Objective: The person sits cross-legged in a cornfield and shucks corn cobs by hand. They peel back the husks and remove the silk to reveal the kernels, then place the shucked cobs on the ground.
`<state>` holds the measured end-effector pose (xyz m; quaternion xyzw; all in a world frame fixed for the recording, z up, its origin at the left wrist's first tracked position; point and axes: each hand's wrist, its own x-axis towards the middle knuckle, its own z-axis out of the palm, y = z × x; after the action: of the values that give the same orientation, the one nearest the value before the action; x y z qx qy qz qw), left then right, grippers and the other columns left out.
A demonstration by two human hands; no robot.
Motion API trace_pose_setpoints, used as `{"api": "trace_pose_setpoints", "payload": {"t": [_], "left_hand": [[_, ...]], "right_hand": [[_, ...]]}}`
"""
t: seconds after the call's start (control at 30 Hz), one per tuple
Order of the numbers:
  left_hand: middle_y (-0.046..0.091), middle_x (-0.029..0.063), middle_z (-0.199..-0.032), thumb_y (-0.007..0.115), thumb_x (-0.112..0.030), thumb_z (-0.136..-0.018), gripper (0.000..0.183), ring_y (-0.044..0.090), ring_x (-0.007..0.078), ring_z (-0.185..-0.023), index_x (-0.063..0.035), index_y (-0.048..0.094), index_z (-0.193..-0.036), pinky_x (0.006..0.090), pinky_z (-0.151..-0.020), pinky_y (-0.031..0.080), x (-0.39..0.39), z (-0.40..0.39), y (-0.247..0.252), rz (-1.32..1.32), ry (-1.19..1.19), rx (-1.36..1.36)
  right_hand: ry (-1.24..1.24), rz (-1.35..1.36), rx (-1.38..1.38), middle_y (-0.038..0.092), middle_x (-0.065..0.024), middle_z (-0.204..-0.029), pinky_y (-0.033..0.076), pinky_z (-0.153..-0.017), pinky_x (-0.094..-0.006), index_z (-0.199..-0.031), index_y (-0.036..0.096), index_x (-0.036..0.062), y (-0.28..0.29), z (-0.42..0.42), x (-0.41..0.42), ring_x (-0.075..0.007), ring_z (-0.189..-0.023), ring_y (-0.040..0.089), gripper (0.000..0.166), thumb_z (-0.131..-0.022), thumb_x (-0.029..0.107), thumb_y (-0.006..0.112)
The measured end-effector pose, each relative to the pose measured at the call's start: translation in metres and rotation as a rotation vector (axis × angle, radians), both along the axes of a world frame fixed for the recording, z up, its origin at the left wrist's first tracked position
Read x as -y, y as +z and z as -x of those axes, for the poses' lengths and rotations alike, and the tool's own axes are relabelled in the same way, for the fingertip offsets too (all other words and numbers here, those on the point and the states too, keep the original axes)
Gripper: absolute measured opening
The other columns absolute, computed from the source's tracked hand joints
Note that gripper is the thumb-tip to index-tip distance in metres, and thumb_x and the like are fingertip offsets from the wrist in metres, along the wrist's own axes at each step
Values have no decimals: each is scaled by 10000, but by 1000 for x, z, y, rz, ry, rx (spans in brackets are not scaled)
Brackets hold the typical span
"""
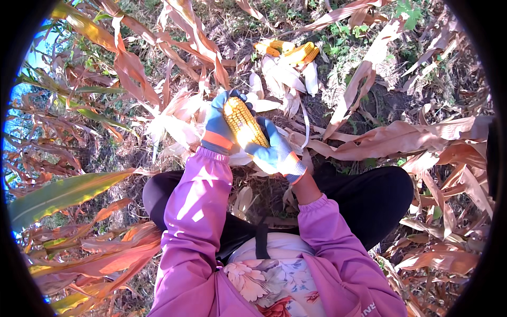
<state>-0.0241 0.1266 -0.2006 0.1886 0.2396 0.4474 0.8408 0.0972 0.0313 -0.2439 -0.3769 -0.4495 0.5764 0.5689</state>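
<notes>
A husked yellow corn cob (244,122) lies slantwise between my two gloved hands, its kernels bare and facing up. My left hand (218,121), in a blue work glove with an orange band, grips the upper end, with its fingers curling around the far side. At the lower end, my right hand (273,148) holds the cob with the thumb along its side. Pale dry husks (178,123) lie beside and beneath my hands. Farther out, several bare yellow cobs (301,53) rest on the ground next to more white husks (283,73).
Dry corn leaves (396,138) stretch across the right side. Standing stalks and leaves (134,71) crowd the left, and a long green leaf (67,198) juts in near my left knee. My bent legs in black trousers (364,202) frame the ground before me.
</notes>
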Motion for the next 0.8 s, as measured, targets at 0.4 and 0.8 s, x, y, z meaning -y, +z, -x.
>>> {"api": "trace_pose_setpoints", "payload": {"t": [0.4, 0.8], "left_hand": [[588, 123, -874, 476, -248, -836, 288, 585, 260, -774, 0, 537, -969, 378, -724, 484, 9, -7, 2, 6, -169, -1], [592, 107, -868, 479, -275, -827, 296, 585, 278, -775, -14, 543, -951, 395, -731, 482, 10, -5, 4, -15, -145, -21]], "right_hand": [[-233, -157, 276, 558, -39, -789, 437, -604, -229, -1053, 477, 9, 10, -24, -2, -90, -683, 522, 350, -735, 56, 617], [-350, 71, -135, 474, 18, -664, 335, -458, -163, -845, 556, -7, -17, -51, -7, -13, -541, 399, 112, -781, -14, 464]]}}
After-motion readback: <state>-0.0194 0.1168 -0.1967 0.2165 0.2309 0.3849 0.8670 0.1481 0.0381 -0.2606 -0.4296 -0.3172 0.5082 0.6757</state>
